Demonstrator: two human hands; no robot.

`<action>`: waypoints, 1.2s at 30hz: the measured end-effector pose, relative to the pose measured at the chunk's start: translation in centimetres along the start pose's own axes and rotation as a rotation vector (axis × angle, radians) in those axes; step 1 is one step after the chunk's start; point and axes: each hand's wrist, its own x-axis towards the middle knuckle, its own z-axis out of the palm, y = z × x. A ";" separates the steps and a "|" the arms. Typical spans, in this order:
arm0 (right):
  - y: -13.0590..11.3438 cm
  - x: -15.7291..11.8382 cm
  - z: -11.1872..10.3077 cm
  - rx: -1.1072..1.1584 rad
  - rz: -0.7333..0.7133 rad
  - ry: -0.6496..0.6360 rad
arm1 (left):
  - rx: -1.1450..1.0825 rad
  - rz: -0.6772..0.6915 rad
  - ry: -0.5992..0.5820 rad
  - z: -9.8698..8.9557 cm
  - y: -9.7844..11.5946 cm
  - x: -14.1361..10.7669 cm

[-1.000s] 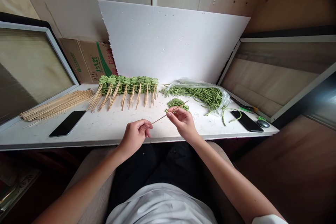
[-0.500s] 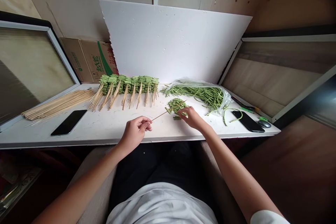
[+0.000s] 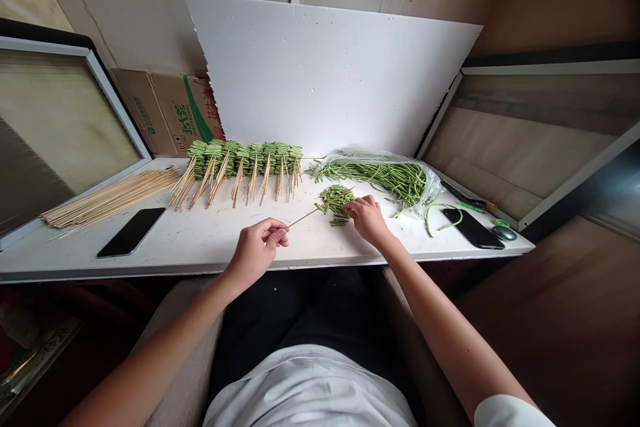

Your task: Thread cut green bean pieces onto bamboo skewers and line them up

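L hand (image 3: 258,241) pinched skewer (image 3: 303,217) near end, prob so rest reached over cut-bean pile (image 3: 333,193). R hand (image 3: 369,220) @ its edge, couldn't tell if grip held any.

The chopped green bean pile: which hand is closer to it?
Right hand: it is at the right edge of the bean pile. The left hand is farther away, left of the pile, holding a thin stick.

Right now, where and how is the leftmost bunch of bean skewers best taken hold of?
Probably by the bare stick ends, coming from the person's side and above: they slant toward the near edge of the table, while green bean pieces cover the far ends.
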 end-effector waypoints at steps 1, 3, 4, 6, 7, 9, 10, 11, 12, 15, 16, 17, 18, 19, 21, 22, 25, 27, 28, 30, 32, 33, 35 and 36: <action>0.1 0.0 0.1 -0.012 -0.003 -0.001 | 0.004 0.006 0.001 0.0 -0.2 0.0; 0.2 -0.1 0.1 -0.019 -0.027 -0.022 | 0.003 0.016 0.006 -0.1 -0.4 0.1; 0.2 -0.1 0.2 -0.018 -0.041 -0.028 | 0.001 0.019 0.009 -0.1 -0.5 0.1; 0.2 -0.1 0.1 -0.011 -0.060 -0.015 | 0.002 0.026 0.016 -0.1 -0.7 0.2; 0.2 -0.1 0.1 -0.005 -0.060 -0.001 | 0.006 0.030 0.019 -0.1 -0.7 0.2; 0.4 0.0 -0.1 0.007 -0.043 0.029 | 0.018 0.038 0.024 -0.2 -0.5 0.2; 0.5 0.1 -0.1 0.011 -0.035 0.035 | 0.024 0.041 0.027 -0.2 -0.5 0.2; 0.7 0.1 -0.2 0.012 -0.030 0.031 | 0.027 0.041 0.027 -0.3 -0.4 0.2; 0.8 0.1 -0.1 0.009 -0.031 0.016 | 0.028 0.039 0.026 -0.3 -0.3 0.2; 1.0 0.1 0.1 -0.011 -0.053 -0.045 | 0.029 0.034 0.017 -0.4 -0.2 0.2; 1.0 0.0 0.3 -0.020 -0.059 -0.055 | 0.031 0.033 0.014 -0.4 -0.3 0.2; 0.9 -0.1 0.5 -0.030 -0.062 -0.059 | 0.034 0.034 0.011 -0.4 -0.3 0.2; 0.8 -0.1 0.6 -0.042 -0.064 -0.060 | 0.037 0.036 0.010 -0.4 -0.3 0.2; 0.7 -0.2 0.8 -0.056 -0.064 -0.059 | 0.039 0.038 0.008 -0.4 -0.4 0.2; 0.4 -0.3 1.0 -0.091 -0.059 -0.054 | 0.041 0.044 0.003 -0.3 -0.5 0.2; 0.3 -0.4 1.0 -0.107 -0.058 -0.052 | 0.041 0.046 0.000 -0.3 -0.6 0.3; -0.1 -0.4 1.0 -0.132 -0.067 -0.054 | 0.039 0.051 -0.010 -0.2 -0.8 0.2; -0.3 -0.4 0.9 -0.121 -0.084 -0.065 | 0.040 0.054 -0.014 -0.2 -0.9 0.2; -0.4 -0.4 0.8 -0.105 -0.093 -0.070 | 0.042 0.058 -0.015 -0.2 -0.9 0.2; -0.5 -0.3 0.7 -0.047 -0.107 -0.077 | 0.048 0.065 -0.017 -0.2 -1.0 0.2; -0.7 -0.2 0.7 0.027 -0.116 -0.077 | 0.055 0.071 -0.020 -0.3 -1.0 0.2; -0.7 -0.2 0.8 0.056 -0.119 -0.076 | 0.058 0.074 -0.020 -0.3 -1.1 0.2; -0.8 -0.2 0.9 0.088 -0.125 -0.063 | 0.064 0.077 -0.020 -0.3 -1.1 0.2; -0.8 -0.2 1.0 0.094 -0.129 -0.051 | 0.066 0.076 -0.020 -0.4 -1.1 0.2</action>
